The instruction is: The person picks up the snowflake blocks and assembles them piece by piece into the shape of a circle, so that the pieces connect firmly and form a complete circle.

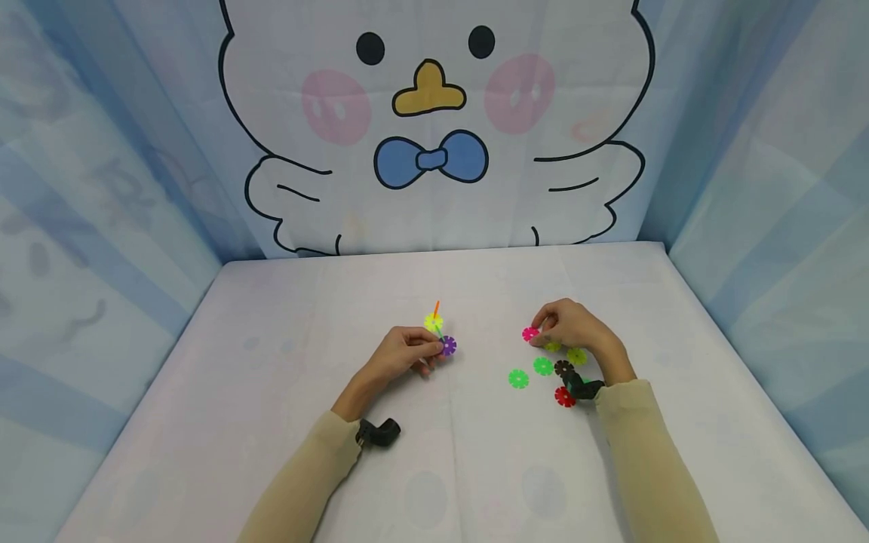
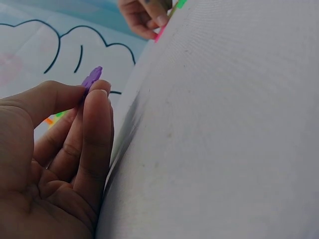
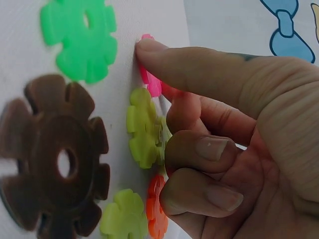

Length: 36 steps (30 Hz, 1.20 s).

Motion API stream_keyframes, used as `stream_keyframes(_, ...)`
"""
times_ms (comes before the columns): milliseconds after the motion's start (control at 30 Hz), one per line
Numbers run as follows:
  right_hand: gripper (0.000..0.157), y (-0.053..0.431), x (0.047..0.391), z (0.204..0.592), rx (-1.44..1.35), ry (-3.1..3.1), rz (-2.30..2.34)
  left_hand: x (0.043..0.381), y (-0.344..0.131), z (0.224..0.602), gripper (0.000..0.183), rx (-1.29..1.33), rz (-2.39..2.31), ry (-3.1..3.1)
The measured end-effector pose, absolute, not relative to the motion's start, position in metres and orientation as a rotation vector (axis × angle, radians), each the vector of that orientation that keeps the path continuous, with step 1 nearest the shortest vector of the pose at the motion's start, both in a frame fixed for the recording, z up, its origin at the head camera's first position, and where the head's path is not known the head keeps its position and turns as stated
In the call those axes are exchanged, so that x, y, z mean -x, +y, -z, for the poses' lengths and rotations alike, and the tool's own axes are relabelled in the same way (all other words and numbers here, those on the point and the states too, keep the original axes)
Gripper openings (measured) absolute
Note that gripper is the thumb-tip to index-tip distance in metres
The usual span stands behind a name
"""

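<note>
In the left hand (image 1: 405, 351): the purple disc (image 1: 449, 345), pinched between thumb and fingertips, at the near end of a small cluster.
Cluster: beyond the purple disc come a green disc (image 1: 440, 332), a yellow disc (image 1: 431, 323) and an orange disc (image 1: 437, 308); they seem slotted together, though the joints are too small to make out for certain.
In the right hand (image 1: 570, 324): the pink disc (image 1: 529, 333), held at its edge by the thumb and a finger, near the tabletop and well apart from the cluster.
Discs done: four colours look assembled, so the joining seems begun and well short of finished.
Discs left: the pink disc is probably the next to add; by the right hand lie two yellow-green discs (image 1: 576, 356), two green ones, a brown disc (image 1: 563, 368) and a red disc (image 1: 564, 397), all apparently unattached.
Cluster's long axis: it runs from the purple disc away from the person, slanting slightly left, with the thin orange disc pointing outward at the far end.
Purple disc's facing: its notched face shows to the head view, while the left wrist view catches it almost edge-on, leaning up and to the right.
Pink disc's facing: round, without a long axis; broad to the head view, narrow to the right wrist view.
</note>
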State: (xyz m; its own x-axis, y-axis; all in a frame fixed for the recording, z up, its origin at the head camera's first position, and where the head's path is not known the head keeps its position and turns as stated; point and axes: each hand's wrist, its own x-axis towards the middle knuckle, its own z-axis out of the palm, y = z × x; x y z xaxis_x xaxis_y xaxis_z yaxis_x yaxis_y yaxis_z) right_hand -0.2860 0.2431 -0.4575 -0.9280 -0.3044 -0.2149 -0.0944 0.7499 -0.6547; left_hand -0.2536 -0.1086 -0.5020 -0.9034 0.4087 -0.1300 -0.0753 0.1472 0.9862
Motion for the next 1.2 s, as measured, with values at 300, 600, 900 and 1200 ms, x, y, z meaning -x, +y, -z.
stream_keyframes(300,0.033,0.2390,0.2852,0.4561,0.274,2.606,0.958,0.2544,-0.1085,0.5025,0.019,-0.317,-1.813,2.063)
stream_keyframes(600,0.030,0.2359,0.2833,0.4527,0.311,2.649,0.918,0.2549,-0.1094,0.5026,0.019,-0.314,-1.817,2.059)
stream_keyframes(900,0.027,0.2358,0.2828,0.4532,0.282,2.650,0.919,0.2540,-0.1090,0.5012,0.022,-0.315,-1.820,2.056)
stream_keyframes(1200,0.036,0.2371,0.2833,0.4548,0.340,2.624,0.931,0.2534,-0.1085,0.5007,0.018,-0.299,-1.813,2.059)
